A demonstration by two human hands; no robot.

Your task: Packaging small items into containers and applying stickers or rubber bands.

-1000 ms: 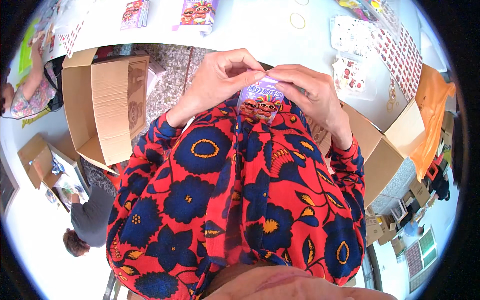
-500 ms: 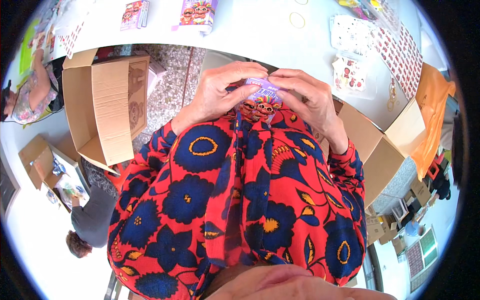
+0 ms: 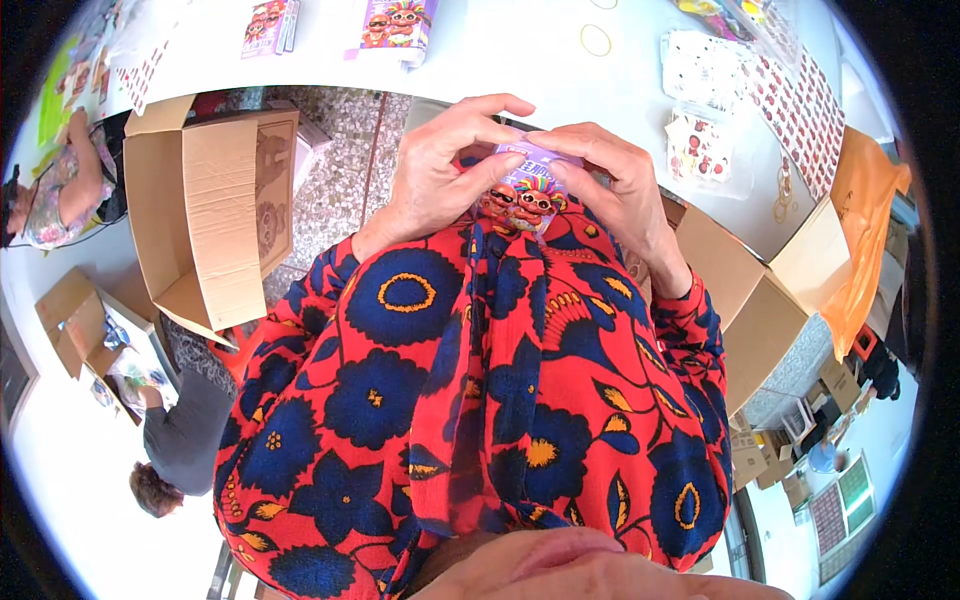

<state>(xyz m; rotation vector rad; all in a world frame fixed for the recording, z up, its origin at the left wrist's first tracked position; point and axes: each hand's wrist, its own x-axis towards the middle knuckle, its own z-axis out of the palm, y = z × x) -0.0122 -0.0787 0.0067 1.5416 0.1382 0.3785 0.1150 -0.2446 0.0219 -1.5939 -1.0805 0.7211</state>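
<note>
In front of my chest I hold a small purple box [image 3: 530, 185] printed with red cartoon figures with rainbow-coloured hair. My left hand [image 3: 445, 160] grips its left side, the thumb pressed on the printed face and the index finger stretched out above the top edge. My right hand [image 3: 615, 175] has the upper right corner, thumb in front and fingers bent over the top. The fingers behind the box are hidden. On the white table ahead stand a similar purple box [image 3: 395, 25] and, left of it, a small upright stack of printed boxes [image 3: 268, 28].
An open cardboard box [image 3: 225, 220] stands at my left, another [image 3: 760, 290] at my right beside an orange bag [image 3: 865, 230]. The table's right side holds sticker sheets [image 3: 800, 110], a clear tray [image 3: 710, 160] and rubber bands [image 3: 595, 40]. Two other people sit at left.
My left index finger has lifted from the box's top edge and spread away from the thumb. My right hand has shifted slightly left along the top, and more of the box's face shows.
</note>
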